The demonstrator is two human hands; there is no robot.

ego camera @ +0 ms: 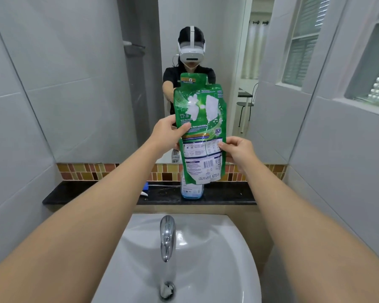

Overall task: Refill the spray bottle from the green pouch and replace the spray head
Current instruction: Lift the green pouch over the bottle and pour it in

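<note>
Bathroom mirror and dark ledge behind both hands, green pouch (200, 130) held up between them.

Left hand (165, 136) pinches the pouch's left edge, thumb on its front; right hand (239, 150) pinches the right edge lower down. Under the pouch's bottom end, beyond the hands, the spray bottle (192, 191) stands on the ledge (92, 191). Below the forearms lie the white sink (217, 248) and chrome tap (167, 235).
</note>
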